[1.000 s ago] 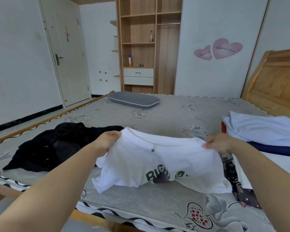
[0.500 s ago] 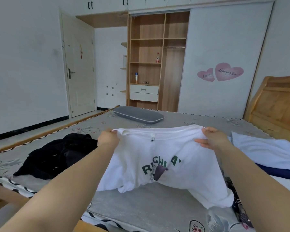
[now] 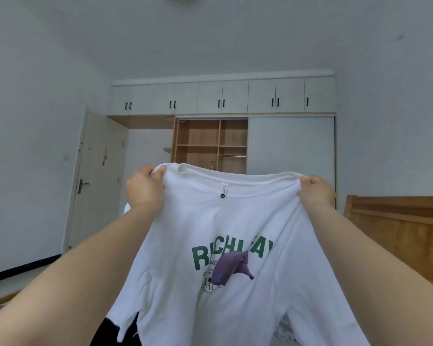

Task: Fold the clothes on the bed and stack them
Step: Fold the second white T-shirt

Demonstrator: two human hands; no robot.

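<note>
White t-shirt (image 3: 223, 245) now lifted high in front of the person, up from just over the bed a second ago; head camera has tilted up too, so ceiling and wardrobe (image 3: 223, 126) fill the top of the view and the bed is almost out of view. Left hand (image 3: 143, 188) grips the left shoulder at the collar, fingers curled round the fabric. Right hand (image 3: 314, 193) pinches the right shoulder the same way, fist closed on cloth. Collar is stretched taut between the two hands, label showing, green-lettered print hanging below. Shirt hangs free in the air, lower part dropping past the bottom edge of the view; can't tell if the hem touches the bed. Black garment (image 3: 115, 333) peeks out at bottom left, behind the shirt. Reads as the shake-out step: shirt spread and straightened before laying flat to fold. No fold made on this shirt yet, so this piece is at the start.
</note>
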